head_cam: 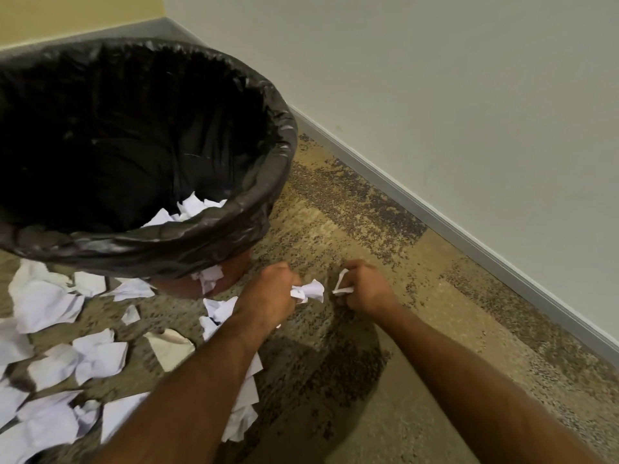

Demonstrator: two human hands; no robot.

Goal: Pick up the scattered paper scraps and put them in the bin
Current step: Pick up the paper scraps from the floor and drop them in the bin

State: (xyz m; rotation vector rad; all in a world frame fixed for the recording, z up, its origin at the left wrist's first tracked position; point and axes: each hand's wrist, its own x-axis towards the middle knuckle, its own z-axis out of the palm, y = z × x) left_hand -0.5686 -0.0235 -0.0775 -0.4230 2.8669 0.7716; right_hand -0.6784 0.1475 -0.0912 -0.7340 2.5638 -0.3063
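Paper scraps (50, 306) litter the carpet (335, 229) left of and near the bin (234, 216) (a few already lie inside). Left hand (271, 293) grips one crumpled scrap (310, 290), and right hand (363, 286) pinches another scrap (342, 285). Light and soft, they should crush easily wherever they are pinched.

Paper scraps (50, 303): white, crumpled and torn, scattered on the carpeted floor to the left of and below the bin, some overlapping. One creased scrap (209, 277) lies against the bin's base. One crumpled scrap (310, 291) is pinched in the left hand (271, 293); a smaller folded scrap (343, 284) is pinched in the right hand (363, 286).

Bin (214, 226): round, upright, lined with a glossy black bag folded over the rim. Several white scraps (187, 209) lie inside, near its front edge.
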